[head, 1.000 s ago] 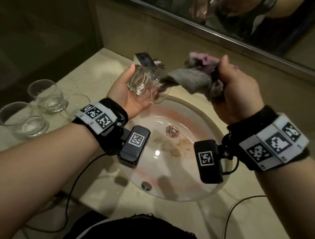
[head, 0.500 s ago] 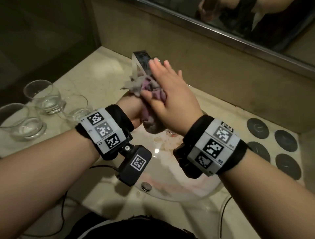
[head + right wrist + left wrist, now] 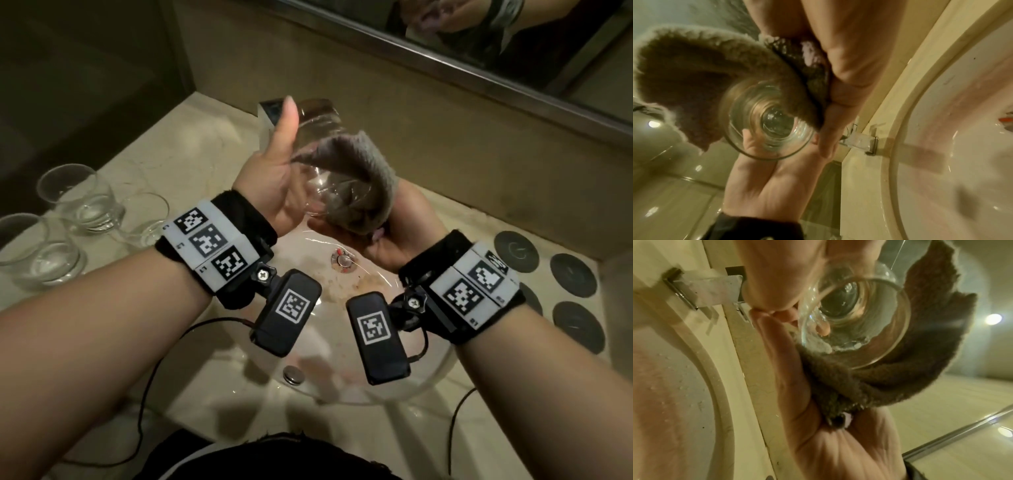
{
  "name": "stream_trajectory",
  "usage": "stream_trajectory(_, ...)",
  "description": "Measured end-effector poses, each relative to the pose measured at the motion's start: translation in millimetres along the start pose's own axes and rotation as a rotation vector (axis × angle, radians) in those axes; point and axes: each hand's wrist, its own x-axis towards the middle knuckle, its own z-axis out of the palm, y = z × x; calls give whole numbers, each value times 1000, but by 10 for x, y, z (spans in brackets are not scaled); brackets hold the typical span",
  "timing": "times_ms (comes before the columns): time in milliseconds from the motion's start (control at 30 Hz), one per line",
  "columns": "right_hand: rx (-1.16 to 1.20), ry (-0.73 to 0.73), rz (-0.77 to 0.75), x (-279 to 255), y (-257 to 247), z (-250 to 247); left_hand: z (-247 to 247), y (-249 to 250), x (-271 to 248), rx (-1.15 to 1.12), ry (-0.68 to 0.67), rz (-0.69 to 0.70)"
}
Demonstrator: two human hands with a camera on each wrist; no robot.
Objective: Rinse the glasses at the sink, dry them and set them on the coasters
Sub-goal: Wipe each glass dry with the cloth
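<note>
Over the sink my left hand (image 3: 270,174) grips a clear glass (image 3: 325,178), thumb pointing up and the mouth tilted toward me. A grey cloth (image 3: 356,161) wraps over the glass's right side and underside. My right hand (image 3: 387,240) lies palm up below and grips the bunched cloth. In the left wrist view the glass (image 3: 855,318) opens toward the camera, with the cloth (image 3: 900,369) curled round its rim. In the right wrist view the cloth (image 3: 694,73) covers the far side of the glass (image 3: 768,126). Several dark round coasters (image 3: 573,274) lie on the right of the counter.
Three more clear glasses (image 3: 78,195) stand on the counter at the left. The round sink (image 3: 428,370) with its drain (image 3: 342,260) is under both hands. A chrome faucet (image 3: 270,109) sits behind the held glass. A mirror runs along the back wall.
My right hand went from palm down over the glass to palm up beneath it, drawing the cloth round the glass. My left hand has turned the glass, thumb now up.
</note>
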Motion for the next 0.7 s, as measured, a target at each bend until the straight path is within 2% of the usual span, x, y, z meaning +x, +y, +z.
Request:
stream_trajectory(200,-11,23,-56,-52,-184,-191,-106,74,-38,183,42,71)
stream_trajectory(367,-183,127,-142,-16,-363,-222,-141,155,-70,409,24,9)
stream_trajectory(500,-340,318,-384,74,-273,-32,-64,109,-26,458,55,-65)
stream_trajectory(567,-473,385,-541,123,-223,43,-39,55,-12,378,-3,-113)
stream_trajectory(633,-697,406,-711,150,-120,57,8,31,-37,232,-44,-155)
stream_trajectory(700,-1031,411,-879,141,19,59,39,42,-50,111,-50,-200)
